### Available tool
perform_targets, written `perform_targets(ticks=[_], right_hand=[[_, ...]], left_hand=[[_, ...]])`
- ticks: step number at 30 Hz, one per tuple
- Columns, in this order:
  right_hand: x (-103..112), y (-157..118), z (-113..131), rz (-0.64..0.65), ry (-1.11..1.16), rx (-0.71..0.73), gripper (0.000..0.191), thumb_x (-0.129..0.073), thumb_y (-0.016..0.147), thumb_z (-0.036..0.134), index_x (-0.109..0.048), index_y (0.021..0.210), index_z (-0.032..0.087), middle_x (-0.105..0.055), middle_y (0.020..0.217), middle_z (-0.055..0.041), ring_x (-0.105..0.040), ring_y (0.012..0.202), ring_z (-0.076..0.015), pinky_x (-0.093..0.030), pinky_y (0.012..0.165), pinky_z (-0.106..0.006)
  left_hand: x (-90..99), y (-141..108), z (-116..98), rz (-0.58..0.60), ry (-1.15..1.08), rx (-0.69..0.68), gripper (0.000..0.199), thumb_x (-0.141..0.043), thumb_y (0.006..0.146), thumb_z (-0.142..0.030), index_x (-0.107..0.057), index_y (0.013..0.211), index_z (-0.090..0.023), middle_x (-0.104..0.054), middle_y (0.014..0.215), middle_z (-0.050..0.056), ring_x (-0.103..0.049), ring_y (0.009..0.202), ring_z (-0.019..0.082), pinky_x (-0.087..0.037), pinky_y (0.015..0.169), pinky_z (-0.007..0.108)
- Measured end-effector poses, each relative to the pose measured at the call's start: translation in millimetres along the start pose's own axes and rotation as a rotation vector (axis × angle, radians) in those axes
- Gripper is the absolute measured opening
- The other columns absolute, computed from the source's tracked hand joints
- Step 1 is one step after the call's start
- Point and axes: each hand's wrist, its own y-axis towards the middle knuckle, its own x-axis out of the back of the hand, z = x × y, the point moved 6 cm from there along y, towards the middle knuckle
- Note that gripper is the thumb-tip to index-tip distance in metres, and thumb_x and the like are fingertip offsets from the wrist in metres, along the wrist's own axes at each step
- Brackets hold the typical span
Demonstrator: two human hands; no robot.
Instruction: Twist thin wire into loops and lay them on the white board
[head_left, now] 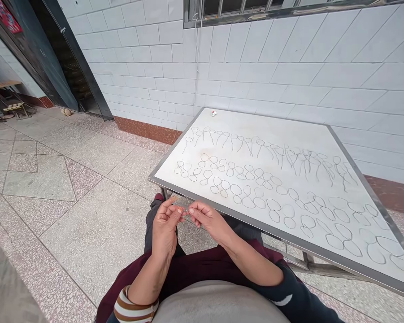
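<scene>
My left hand (166,220) and my right hand (203,214) meet in front of the table's near edge, above my lap. Both are closed in a pinch on a thin wire (187,198), of which only short bits show between and above the fingertips. Much of that piece is hidden by the fingers. On the white tabletop (255,121) beside them lie several thin dark wires bent into figure-eight loops (274,210). Behind these runs a row of single loops with long loose tails (250,144).
The table has a grey metal rim (215,207). A small red-and-white object (214,113) lies near its far left corner. A tiled wall (137,58) with a barred window stands behind. To the left are a dark doorway (76,67), a ball (66,112) and a small stool (15,107).
</scene>
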Motion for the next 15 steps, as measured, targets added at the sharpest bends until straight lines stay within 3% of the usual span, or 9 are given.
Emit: perform_targets(ticks=[8,11,15], right_hand=[[-1.2,1.8,-0.6,-0.032,0.002,0.006,0.031,-0.064,0.083,0.051,-0.06,0.077,0.021,-0.049,0.061,0.0047,-0.041,0.055,-0.0106,-0.033,0.056,-0.025],[-7.7,-1.5,-5.0,-0.011,0.191,-0.04,0.028,-0.068,0.082,0.047,-0.06,0.079,0.021,-0.052,0.066,0.0039,-0.044,0.061,-0.0105,-0.036,0.061,-0.025],[-24.5,-8.4,-13.5,0.049,0.525,-0.133,0.022,-0.07,0.084,0.04,-0.06,0.084,0.021,-0.059,0.087,-0.0003,-0.053,0.082,-0.0114,-0.041,0.077,-0.026]], left_hand=[[-0.3,0.2,1.7,0.014,0.066,0.031,0.042,-0.078,0.071,-0.022,-0.066,0.111,-0.018,-0.073,0.083,0.003,-0.061,0.073,0.012,-0.045,0.067,0.022],[2.4,-0.3,2.4,-0.01,0.035,0.028,0.037,-0.077,0.072,-0.023,-0.068,0.107,-0.018,-0.073,0.083,0.003,-0.064,0.076,0.012,-0.046,0.071,0.023],[6.7,-0.2,0.6,-0.062,0.02,0.005,0.033,-0.078,0.072,-0.023,-0.069,0.104,-0.018,-0.073,0.084,0.003,-0.065,0.084,0.013,-0.047,0.08,0.025]])
